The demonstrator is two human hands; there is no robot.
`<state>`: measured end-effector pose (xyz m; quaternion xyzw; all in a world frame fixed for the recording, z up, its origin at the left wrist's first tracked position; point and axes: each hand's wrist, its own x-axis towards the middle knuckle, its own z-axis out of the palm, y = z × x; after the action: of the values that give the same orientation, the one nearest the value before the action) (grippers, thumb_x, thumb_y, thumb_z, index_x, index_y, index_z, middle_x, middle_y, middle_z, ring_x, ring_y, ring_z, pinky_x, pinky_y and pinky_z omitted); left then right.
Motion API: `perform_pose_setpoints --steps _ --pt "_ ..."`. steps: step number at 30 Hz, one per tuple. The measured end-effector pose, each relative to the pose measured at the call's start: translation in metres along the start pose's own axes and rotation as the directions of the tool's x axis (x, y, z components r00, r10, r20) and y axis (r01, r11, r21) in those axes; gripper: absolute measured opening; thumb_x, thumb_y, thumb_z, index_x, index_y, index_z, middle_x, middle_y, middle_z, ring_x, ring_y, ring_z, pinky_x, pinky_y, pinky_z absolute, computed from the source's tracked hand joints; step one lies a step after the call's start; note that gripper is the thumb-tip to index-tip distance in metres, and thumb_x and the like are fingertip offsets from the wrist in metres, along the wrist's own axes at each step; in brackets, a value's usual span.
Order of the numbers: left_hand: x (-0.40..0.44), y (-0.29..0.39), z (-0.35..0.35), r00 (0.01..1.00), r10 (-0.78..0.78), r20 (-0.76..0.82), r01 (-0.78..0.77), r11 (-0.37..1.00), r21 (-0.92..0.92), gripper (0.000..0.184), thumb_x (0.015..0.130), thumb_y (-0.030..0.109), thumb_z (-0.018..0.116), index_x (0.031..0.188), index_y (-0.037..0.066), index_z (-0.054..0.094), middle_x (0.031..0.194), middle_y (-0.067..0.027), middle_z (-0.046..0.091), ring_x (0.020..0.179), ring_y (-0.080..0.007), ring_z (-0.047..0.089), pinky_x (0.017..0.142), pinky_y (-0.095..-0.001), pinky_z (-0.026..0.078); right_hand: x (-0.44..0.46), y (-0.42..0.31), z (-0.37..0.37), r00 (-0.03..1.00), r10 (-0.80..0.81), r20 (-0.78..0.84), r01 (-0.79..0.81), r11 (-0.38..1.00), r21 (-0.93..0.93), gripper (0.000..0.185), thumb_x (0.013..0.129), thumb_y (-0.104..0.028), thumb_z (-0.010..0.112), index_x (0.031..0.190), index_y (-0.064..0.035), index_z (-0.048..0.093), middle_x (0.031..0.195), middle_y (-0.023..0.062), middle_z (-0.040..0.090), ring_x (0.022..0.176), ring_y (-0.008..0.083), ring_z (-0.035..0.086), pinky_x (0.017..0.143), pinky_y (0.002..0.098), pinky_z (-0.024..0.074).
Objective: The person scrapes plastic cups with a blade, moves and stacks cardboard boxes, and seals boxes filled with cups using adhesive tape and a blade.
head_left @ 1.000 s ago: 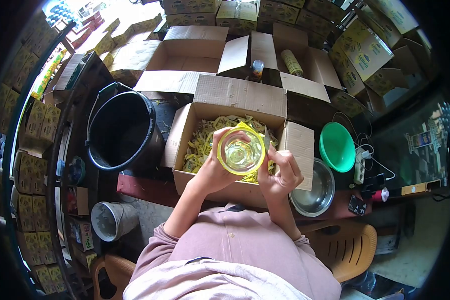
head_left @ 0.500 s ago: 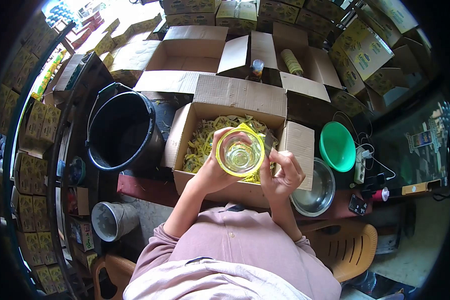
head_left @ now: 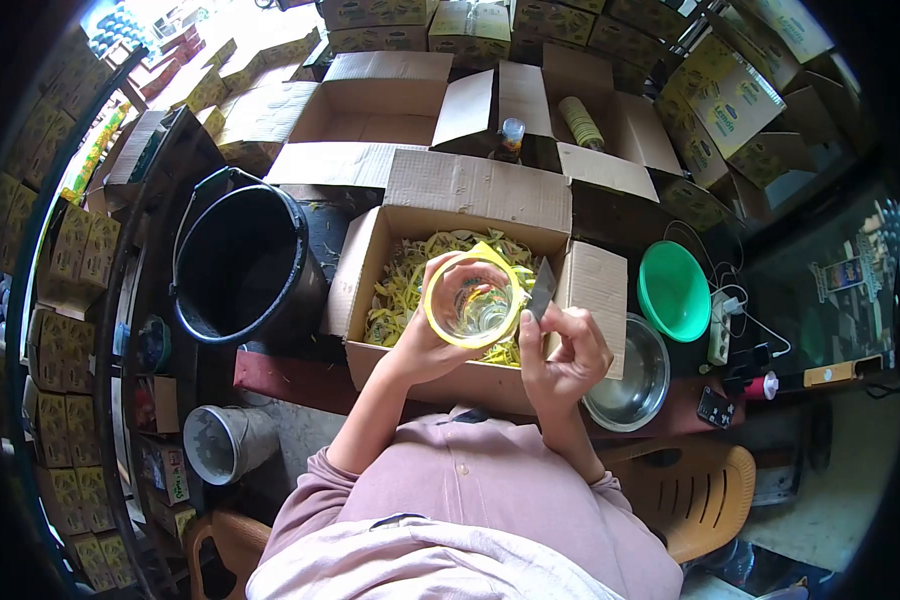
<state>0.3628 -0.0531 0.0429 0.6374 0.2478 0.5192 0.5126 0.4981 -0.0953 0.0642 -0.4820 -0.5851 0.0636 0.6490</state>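
Note:
My left hand (head_left: 417, 345) is wrapped round a clear plastic cup (head_left: 490, 316), whose open mouth faces up toward me. The cup has a yellow rim with a pointed bit of yellow standing out at its far side. Between the thumb and fingers of my right hand (head_left: 568, 358) is a thin, flat grey blade (head_left: 543, 288), pointing up just right of the cup's rim. Both hands are over an open cardboard box (head_left: 480, 187) holding many yellow strips (head_left: 398, 290).
A black bucket (head_left: 298, 270) stands left of the box. To the right are a green basin (head_left: 675, 290) and a metal bowl (head_left: 630, 395). Behind, another open carton (head_left: 370, 110) sits beside one holding stacked yellow-rimmed cups (head_left: 581, 123). A grey pail (head_left: 232, 445) is at lower left.
The cup has tilted and shifted slightly left in my left hand. The blade in my right hand has come away from the rim and shows more plainly.

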Motion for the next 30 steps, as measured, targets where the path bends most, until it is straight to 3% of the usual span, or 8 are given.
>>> perform_pose_setpoints --steps 5,9,18,23,27,30 --pt "0.0 -0.002 0.001 0.999 0.043 -0.025 -0.041 0.998 0.053 0.061 0.059 0.009 0.072 0.112 0.004 0.042 0.109 -0.0063 0.045 0.113 -0.0224 0.032 0.096 -0.0339 0.026 -0.003 -0.004 0.002 0.993 -0.119 0.01 0.12 0.989 -0.083 0.015 0.063 0.002 0.065 0.076 -0.0029 0.059 0.062 0.0056 0.057 0.052 0.0138 0.057 0.047 0.0235 0.0447" --pt "-0.001 -0.003 -0.001 0.996 0.083 -0.014 -0.081 0.993 0.088 0.064 0.059 0.01 0.073 0.114 0.003 0.04 0.111 -0.0074 0.043 0.114 -0.0237 0.031 0.096 -0.0348 0.029 -0.002 -0.004 0.002 0.992 -0.126 0.022 0.128 0.985 -0.113 0.017 0.062 0.002 0.065 0.078 -0.0037 0.06 0.063 0.0054 0.058 0.053 0.0144 0.057 0.047 0.0241 0.0454" --pt "0.003 0.001 -0.008 0.977 0.159 0.143 -0.202 0.91 0.363 0.069 0.059 0.011 0.073 0.116 0.003 0.037 0.112 -0.0073 0.042 0.115 -0.0238 0.031 0.097 -0.0354 0.029 0.001 -0.002 0.005 0.973 -0.231 0.025 0.231 0.952 -0.201 0.024 0.062 0.005 0.064 0.084 -0.0029 0.061 0.065 0.0053 0.056 0.054 0.0151 0.055 0.049 0.0242 0.0455" --pt "-0.001 0.001 -0.009 0.985 0.093 0.146 -0.14 0.922 0.362 0.073 0.058 0.009 0.074 0.119 0.002 0.034 0.115 -0.0095 0.038 0.114 -0.0251 0.036 0.097 -0.0348 0.031 0.005 0.002 0.004 0.976 -0.208 0.073 0.219 0.948 -0.232 0.026 0.061 0.007 0.064 0.085 -0.0032 0.061 0.065 0.0052 0.055 0.055 0.0153 0.055 0.051 0.0241 0.0455" --pt "-0.004 -0.004 -0.009 0.991 0.06 0.118 -0.083 0.976 0.201 0.076 0.058 0.008 0.074 0.12 0.001 0.032 0.119 -0.011 0.031 0.114 -0.0246 0.038 0.096 -0.0337 0.033 0.008 0.009 0.003 0.987 -0.152 0.045 0.157 0.98 -0.119 0.023 0.061 0.006 0.065 0.082 -0.0035 0.061 0.064 0.0061 0.056 0.055 0.0151 0.056 0.051 0.0242 0.0455" --pt "0.0 -0.004 -0.011 0.983 0.055 0.173 -0.094 0.969 0.227 0.078 0.057 0.007 0.074 0.121 0.001 0.031 0.122 -0.0107 0.026 0.114 -0.0231 0.037 0.096 -0.0325 0.034 0.007 0.009 0.003 0.996 -0.084 0.003 0.084 0.995 -0.052 0.02 0.061 0.006 0.065 0.079 -0.0036 0.061 0.063 0.0067 0.057 0.054 0.015 0.057 0.05 0.0245 0.0455"
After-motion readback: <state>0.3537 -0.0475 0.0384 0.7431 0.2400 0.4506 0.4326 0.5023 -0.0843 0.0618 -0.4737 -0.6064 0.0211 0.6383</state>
